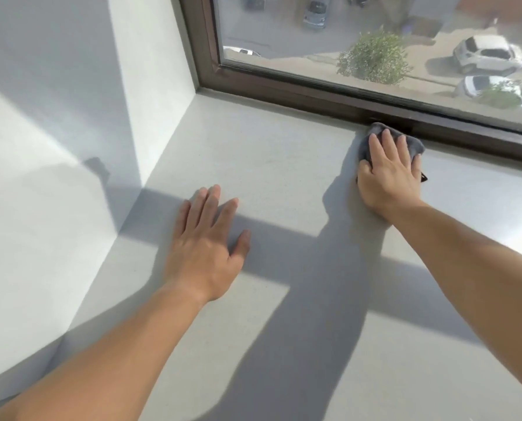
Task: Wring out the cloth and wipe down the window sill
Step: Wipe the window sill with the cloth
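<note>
The right hand (388,171) lies flat on the grey cloth (378,133), fingers spread and extended, palm pressing the bunched fabric down rather than gripping it. The cloth sits at the far edge of the window sill (268,147), pushed right up against the dark window frame (284,86), with part of it showing beyond the fingertips and a little at the thumb side. The left hand (208,241) rests open and empty on the sill nearer its front edge, towards the left corner, fingers loosely splayed, apparently bracing the body.

The wiping step seems to be in hand; the wringing looks done, since the cloth is already at work on the sill. The next move probably calls for a steady sweep along the far edge, keeping the palm's pressure even so the cloth does not slip out from under the fingers.

The right forearm reaches forward, nearly straight; the left is bent less far out.
</note>
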The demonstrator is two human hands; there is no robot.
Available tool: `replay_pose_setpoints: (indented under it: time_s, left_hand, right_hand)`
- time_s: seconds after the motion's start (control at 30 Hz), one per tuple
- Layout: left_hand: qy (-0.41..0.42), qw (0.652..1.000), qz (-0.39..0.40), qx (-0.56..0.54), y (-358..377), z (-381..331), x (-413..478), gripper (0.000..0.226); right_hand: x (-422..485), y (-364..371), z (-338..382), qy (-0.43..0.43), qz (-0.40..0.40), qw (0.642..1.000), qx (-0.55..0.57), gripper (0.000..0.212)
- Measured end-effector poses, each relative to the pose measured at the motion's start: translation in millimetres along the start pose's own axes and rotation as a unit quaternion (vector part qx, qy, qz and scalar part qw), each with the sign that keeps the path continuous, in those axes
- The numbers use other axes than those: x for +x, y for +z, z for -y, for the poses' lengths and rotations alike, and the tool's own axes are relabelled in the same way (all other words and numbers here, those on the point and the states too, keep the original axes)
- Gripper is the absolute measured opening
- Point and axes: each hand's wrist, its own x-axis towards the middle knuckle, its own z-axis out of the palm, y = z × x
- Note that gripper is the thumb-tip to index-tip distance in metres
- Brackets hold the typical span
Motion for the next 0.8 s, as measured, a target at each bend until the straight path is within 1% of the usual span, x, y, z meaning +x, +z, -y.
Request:
replay_pose_setpoints:
  time_s: [0.07, 0.1, 0.13, 0.23, 0.27, 0.33, 0.37, 0.4, 0.47, 0.53, 0.6, 0.63, 0.67, 0.7, 0.77, 0.8]
  left_hand:
    - [0.002, 1.0, 0.002, 0.012, -1, 7, 1, 0.067]
    - [0.006, 1.0, 0.001, 0.018, -1, 9, 1, 0.067]
    - [0.009, 1.0, -0.001, 0.022, 0, 11, 2, 0.067]
    - [0.013, 0.999, -0.013, 0.027, -6, 17, 7, 0.065]
    - [0.014, 0.999, -0.017, 0.028, -7, 17, 9, 0.064]
    - [0.016, 1.0, -0.011, 0.02, -10, 18, 11, 0.065]
    - [0.017, 1.0, -0.003, 0.016, -11, 20, 11, 0.065]
    - [0.018, 1.0, 0.003, 0.014, -11, 22, 10, 0.066]
    - [0.017, 1.0, 0.015, 0.016, -14, 31, 11, 0.067]
    - [0.019, 0.999, 0.018, 0.021, -16, 38, 13, 0.067]
    - [0.021, 0.999, 0.019, 0.022, -17, 43, 14, 0.067]
    - [0.019, 0.999, 0.018, 0.021, -18, 45, 14, 0.066]
    - [0.019, 0.999, 0.018, 0.02, -19, 49, 15, 0.066]
    - [0.022, 0.999, 0.015, 0.019, -21, 52, 15, 0.065]
    - [0.028, 0.999, 0.006, 0.015, -24, 58, 16, 0.063]
    - [0.026, 1.0, 0.005, 0.011, -25, 60, 17, 0.062]
  right_hand:
    - [2, 5, 31, 0.04, -0.007, 0.999, 0.021, 0.066]
    - [5, 8, 54, 0.04, -0.01, 0.999, 0.029, 0.066]
    - [8, 13, 80, 0.015, -0.009, 0.999, 0.033, 0.065]
    - [15, 30, 156, -0.136, 0.007, 0.991, 0.015, 0.06]
    - [16, 32, 168, -0.169, 0.013, 0.986, 0.01, 0.059]
    - [20, 31, 161, -0.193, 0.019, 0.981, 0.0, 0.06]
    - [18, 30, 148, -0.185, 0.013, 0.983, -0.004, 0.062]
    - [17, 29, 130, -0.16, 0.002, 0.987, -0.002, 0.064]
    - [11, 24, 92, -0.07, -0.016, 0.997, 0.013, 0.067]
    - [6, 18, 72, 0.014, -0.02, 0.999, 0.023, 0.07]
    - [6, 20, 86, 0.066, -0.025, 0.997, 0.031, 0.069]
    - [5, 22, 107, 0.079, -0.03, 0.996, 0.036, 0.068]
    - [1, 27, 132, 0.072, -0.033, 0.996, 0.04, 0.066]
    - [-6, 32, 157, 0.037, -0.031, 0.998, 0.037, 0.064]
    - [-23, 45, 199, -0.077, -0.015, 0.997, 0.018, 0.062]
    - [-30, 47, 206, -0.118, -0.002, 0.993, 0.014, 0.062]
